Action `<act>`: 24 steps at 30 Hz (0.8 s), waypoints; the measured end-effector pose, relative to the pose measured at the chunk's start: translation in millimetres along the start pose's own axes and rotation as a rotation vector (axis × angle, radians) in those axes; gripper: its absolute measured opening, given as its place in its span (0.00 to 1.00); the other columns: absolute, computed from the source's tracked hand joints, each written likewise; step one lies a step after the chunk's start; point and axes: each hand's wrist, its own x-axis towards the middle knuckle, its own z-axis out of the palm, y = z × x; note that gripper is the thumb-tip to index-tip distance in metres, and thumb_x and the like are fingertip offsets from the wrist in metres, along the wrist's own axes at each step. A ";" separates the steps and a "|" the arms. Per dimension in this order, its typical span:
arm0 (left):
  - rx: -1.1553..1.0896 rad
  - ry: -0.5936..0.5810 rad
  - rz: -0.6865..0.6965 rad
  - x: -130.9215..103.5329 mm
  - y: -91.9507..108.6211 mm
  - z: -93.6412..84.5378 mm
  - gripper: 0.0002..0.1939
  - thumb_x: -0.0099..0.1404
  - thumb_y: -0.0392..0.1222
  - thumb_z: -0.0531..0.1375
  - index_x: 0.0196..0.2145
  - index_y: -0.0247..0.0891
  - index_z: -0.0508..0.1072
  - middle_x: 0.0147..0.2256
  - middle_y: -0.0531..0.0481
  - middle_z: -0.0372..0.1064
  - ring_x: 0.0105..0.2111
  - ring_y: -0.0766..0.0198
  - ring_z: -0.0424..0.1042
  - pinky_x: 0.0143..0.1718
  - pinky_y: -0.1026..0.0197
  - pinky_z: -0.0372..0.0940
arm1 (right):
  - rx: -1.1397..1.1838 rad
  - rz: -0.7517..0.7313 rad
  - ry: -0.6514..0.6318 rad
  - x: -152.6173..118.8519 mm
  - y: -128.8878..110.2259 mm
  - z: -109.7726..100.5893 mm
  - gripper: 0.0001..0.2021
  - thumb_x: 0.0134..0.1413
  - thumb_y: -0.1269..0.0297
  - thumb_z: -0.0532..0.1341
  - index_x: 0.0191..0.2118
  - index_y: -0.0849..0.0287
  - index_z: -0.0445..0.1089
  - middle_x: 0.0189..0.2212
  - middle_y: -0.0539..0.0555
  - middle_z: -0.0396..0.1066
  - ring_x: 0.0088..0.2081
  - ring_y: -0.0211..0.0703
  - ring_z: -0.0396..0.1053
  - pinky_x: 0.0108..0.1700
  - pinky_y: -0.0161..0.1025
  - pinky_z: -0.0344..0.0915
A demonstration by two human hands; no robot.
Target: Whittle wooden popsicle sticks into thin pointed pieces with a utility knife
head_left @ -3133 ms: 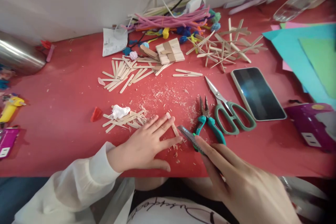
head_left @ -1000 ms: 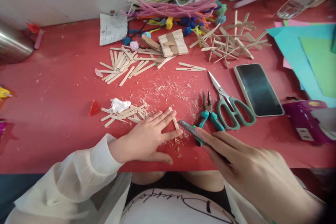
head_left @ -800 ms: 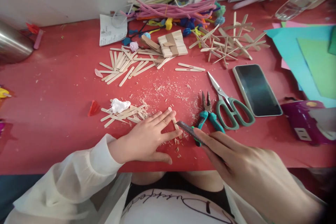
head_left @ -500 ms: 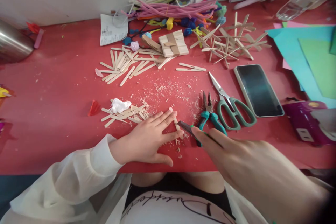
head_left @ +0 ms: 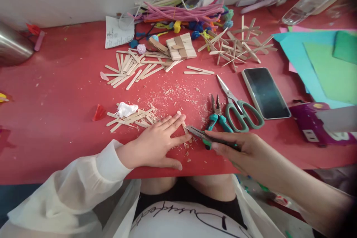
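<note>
Stick (head_left: 183, 124) flat on the red bench (head_left: 69, 93), beneath the left hand (head_left: 160, 141), fingers spread, pressing down without gripping. Craft knife (head_left: 199, 133) grasped in the right hand (head_left: 242, 152), blade tip at the stick; touching or just above, cannot tell. Judging by the shavings (head_left: 178, 92) strewn beyond, well into the carving. Apparently finished: two slotted sticks (head_left: 191, 72), just below the banded bundle (head_left: 189, 48). Probably part-way: the stick at the blade, any cut too small to make out. Seemingly left untouched: the bundle and the loose pile (head_left: 126, 68). Cannot tell about the smaller pile (head_left: 129, 119) under the white lump (head_left: 126, 109). As for writing: lines on the paper slip (head_left: 118, 31), too small to read; looping black script on the shirt (head_left: 181, 223), not surely legible; marks on the purple item (head_left: 306, 119), unreadable. No readable brand on phone (head_left: 266, 93) or pliers (head_left: 213, 119).
</note>
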 end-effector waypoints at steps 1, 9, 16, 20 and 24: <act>0.004 0.004 0.000 -0.3 0.2 0.0 0.39 0.55 0.66 0.53 0.58 0.40 0.58 0.63 0.35 0.39 0.62 0.43 0.39 0.58 0.44 0.47 | 0.026 0.003 -0.004 0.0 1.5 1.0 0.22 0.57 0.55 0.51 0.53 0.61 0.66 0.10 0.42 0.54 0.12 0.31 0.47 0.12 0.31 0.46; 0.037 -0.002 -0.002 -0.4 2.0 -2.6 0.39 0.56 0.65 0.52 0.59 0.41 0.56 0.62 0.32 0.40 0.62 0.44 0.39 0.57 0.45 0.48 | -0.730 -0.440 0.403 -10.9 -5.7 6.0 0.17 0.57 0.64 0.50 0.47 0.58 0.71 0.23 0.50 0.71 0.16 0.37 0.65 0.15 0.34 0.58; 0.024 0.010 -0.003 -1.6 1.5 -0.9 0.39 0.56 0.64 0.54 0.59 0.41 0.56 0.62 0.33 0.39 0.62 0.45 0.39 0.58 0.45 0.47 | -1.030 -0.606 0.439 -14.2 -12.4 4.8 0.19 0.59 0.69 0.45 0.47 0.62 0.71 0.27 0.52 0.74 0.12 0.36 0.64 0.09 0.35 0.53; 0.010 0.022 -0.001 -1.7 -0.4 2.3 0.39 0.56 0.65 0.54 0.60 0.42 0.54 0.63 0.35 0.38 0.62 0.46 0.38 0.58 0.45 0.46 | -1.055 -0.644 0.384 -14.0 -16.2 0.7 0.21 0.55 0.75 0.45 0.47 0.66 0.70 0.27 0.54 0.74 0.11 0.36 0.64 0.09 0.35 0.56; 0.014 0.009 -0.011 -1.3 -0.1 1.8 0.39 0.56 0.65 0.54 0.59 0.42 0.55 0.63 0.36 0.39 0.62 0.46 0.38 0.59 0.44 0.45 | -1.087 -0.639 0.412 -14.9 -18.9 0.0 0.22 0.52 0.78 0.45 0.46 0.66 0.71 0.30 0.56 0.75 0.09 0.35 0.62 0.08 0.35 0.55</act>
